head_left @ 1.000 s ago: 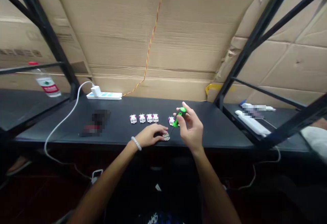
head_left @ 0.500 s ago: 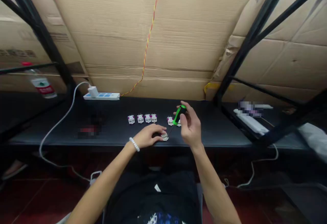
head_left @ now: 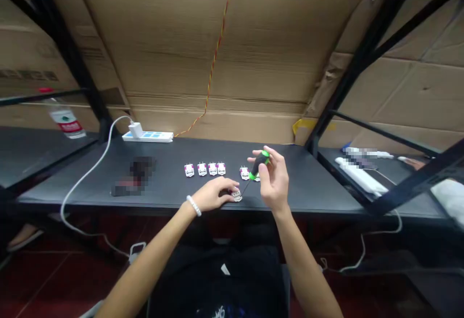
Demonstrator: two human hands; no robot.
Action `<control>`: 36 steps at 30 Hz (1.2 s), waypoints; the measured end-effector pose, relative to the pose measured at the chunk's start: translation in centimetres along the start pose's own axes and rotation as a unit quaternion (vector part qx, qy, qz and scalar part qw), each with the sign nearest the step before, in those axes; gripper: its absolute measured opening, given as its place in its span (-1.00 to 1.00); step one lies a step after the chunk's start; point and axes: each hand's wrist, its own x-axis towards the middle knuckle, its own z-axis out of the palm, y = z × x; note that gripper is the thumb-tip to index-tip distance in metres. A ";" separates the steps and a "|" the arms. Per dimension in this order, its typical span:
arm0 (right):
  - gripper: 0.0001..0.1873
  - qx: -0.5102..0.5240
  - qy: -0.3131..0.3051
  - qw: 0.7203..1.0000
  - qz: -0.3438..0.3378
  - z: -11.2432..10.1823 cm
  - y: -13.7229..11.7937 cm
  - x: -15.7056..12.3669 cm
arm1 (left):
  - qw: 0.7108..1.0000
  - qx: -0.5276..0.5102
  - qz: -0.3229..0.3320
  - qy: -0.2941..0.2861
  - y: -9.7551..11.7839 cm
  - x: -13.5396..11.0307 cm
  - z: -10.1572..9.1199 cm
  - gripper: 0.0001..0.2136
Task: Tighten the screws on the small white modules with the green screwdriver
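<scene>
Right grip point(head_left: 275, 180) curls round screwdriver point(head_left: 258, 165) — left grip point(head_left: 213, 194) pinches piece point(head_left: 237, 196).

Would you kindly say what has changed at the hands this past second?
The right hand has turned the screwdriver, which shows more black and sits slightly further right. Nothing was taken or let go; the left hand still holds the small part.

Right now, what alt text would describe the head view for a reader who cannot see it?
The right hand holds a green-black screwdriver, tip down by a small part that the left hand holds on a black table. More such parts lie farther back, before a cardboard wall.
</scene>
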 end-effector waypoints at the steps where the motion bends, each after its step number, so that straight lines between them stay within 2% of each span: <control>1: -0.55 -0.015 0.005 1.000 -0.007 0.0 0.1 0.0 | 1.000 0.002 0.000 -0.002 0.0 0.0 0.0 -0.82; 4: -0.50 -0.097 0.039 0.994 -0.030 -0.1 0.1 0.2 | 1.000 0.005 0.002 -0.003 0.1 0.0 0.0 -0.82; 6: -0.49 -0.116 0.051 0.992 -0.022 -0.2 -0.1 0.3 | 1.000 0.006 0.001 0.001 0.0 -0.1 0.1 -0.82; 12: -0.51 0.013 -0.047 0.998 0.038 -0.7 -0.1 0.4 | 1.000 0.006 0.002 0.000 0.1 -0.1 0.0 -0.82; 15: -0.50 -0.029 -0.031 0.999 0.029 -0.9 -0.1 0.5 | 1.000 0.009 0.000 0.004 0.0 -0.1 0.1 -0.81; 20: -0.60 -0.119 0.051 0.992 0.009 -1.3 -0.3 0.8 | 1.000 0.007 0.000 0.001 -0.1 -0.1 0.1 -0.82; 26: -0.58 -0.027 -0.014 0.999 0.018 -2.0 -0.3 0.6 | 1.000 0.002 -0.001 0.004 0.0 -0.1 0.1 -0.83; 32: -0.64 -0.133 0.040 0.990 -0.034 -2.2 -0.9 0.8 | 1.000 0.003 0.000 0.004 -0.1 -0.1 0.2 -0.82; 36: -0.63 -0.073 -0.011 0.997 -0.005 -2.1 -1.2 0.8 | 1.000 0.003 0.004 0.002 -0.1 -0.1 0.1 -0.82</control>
